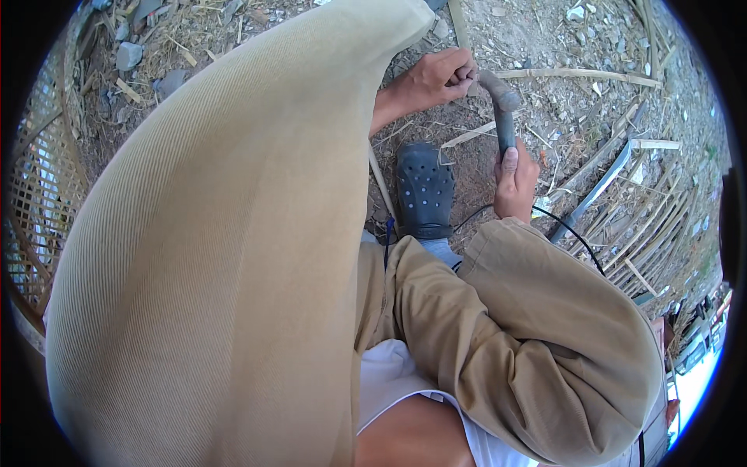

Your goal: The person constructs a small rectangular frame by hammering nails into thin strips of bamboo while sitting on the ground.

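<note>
My right hand (517, 184) is wrapped around the dark handle of a hammer (506, 131), thumb laid along it. The hammer's worn, rusty-looking head points up and to the left. Close to that head, my left hand (445, 75) is closed with its fingertips pressed together; whatever is in them is too small or hidden to name. A pale bamboo strip (580, 74) lies to the right of the hammer head, and I cannot tell whether it reaches my left fingers. Beige cloth of my clothing covers most of the left forearm.
Below the hands, my foot in a dark perforated clog (425, 191) stands on littered dirt. A long-bladed knife (595, 191) lies at the right beside a lattice of thin bamboo strips (646, 233). A woven basket (43, 179) stands far left. A black cord (572, 227) runs past my right wrist.
</note>
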